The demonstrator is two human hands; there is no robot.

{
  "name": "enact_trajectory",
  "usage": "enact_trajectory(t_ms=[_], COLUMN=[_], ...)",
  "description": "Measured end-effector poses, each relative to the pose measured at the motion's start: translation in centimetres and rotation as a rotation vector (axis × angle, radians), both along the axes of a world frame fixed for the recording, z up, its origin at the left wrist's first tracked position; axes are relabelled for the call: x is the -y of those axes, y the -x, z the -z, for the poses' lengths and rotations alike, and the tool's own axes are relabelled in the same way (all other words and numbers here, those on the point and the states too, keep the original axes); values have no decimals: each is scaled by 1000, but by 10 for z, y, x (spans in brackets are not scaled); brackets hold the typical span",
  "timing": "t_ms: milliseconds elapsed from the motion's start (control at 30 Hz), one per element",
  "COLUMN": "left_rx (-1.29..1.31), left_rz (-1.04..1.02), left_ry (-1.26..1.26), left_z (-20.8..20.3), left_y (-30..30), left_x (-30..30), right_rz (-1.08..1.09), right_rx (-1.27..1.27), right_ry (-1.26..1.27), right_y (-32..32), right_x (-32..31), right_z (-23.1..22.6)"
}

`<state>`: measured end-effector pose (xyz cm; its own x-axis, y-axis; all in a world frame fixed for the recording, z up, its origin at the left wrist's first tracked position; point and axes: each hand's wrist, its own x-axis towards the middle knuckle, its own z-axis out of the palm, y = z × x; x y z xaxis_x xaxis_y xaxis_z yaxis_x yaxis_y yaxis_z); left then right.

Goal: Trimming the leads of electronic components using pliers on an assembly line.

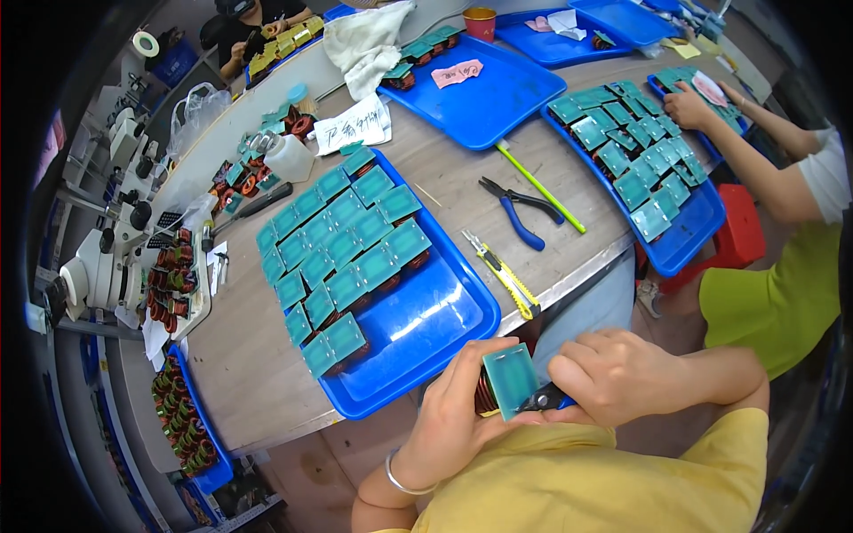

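Observation:
Close to my body, my left hand [455,404] grips a copper-wound coil with a green square plate [513,380] on top. My right hand [613,377] is closed around a pair of pliers [544,399] with blue handles; their dark jaws meet the plate's lower right corner. Most of the handles are hidden in my palm. Just beyond my left hand lies a blue tray [426,329], its far part covered by rows of similar green-topped coils [342,240].
On the table lie a yellow utility knife [505,275], other blue-handled pliers [522,213] and a green stick [542,188]. Another blue tray of coils [640,160] stands at right, where a person in a white sleeve [826,173] works. A red stool [737,226] is below.

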<state>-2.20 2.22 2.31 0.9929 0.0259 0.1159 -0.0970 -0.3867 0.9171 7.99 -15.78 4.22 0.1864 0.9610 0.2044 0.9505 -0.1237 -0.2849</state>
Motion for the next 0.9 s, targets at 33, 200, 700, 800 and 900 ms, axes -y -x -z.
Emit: enact_trajectory(t_ms=[33, 200, 700, 800, 900], left_rx=[-15, 13, 234, 241, 234], left_rz=[-2, 13, 100, 123, 129], left_ry=[16, 85, 55, 8, -18], left_z=[1, 1, -5, -6, -8], left_y=[0, 6, 5, 2, 2], left_x=[0, 1, 1, -1, -1], right_rz=[-5, 38, 133, 127, 113], right_rx=[-3, -74, -37, -24, -10], right_ry=[25, -60, -20, -6, 8], right_y=[0, -13, -11, -13, -13], right_x=[1, 2, 5, 4, 3], right_z=[1, -6, -19, -20, -23])
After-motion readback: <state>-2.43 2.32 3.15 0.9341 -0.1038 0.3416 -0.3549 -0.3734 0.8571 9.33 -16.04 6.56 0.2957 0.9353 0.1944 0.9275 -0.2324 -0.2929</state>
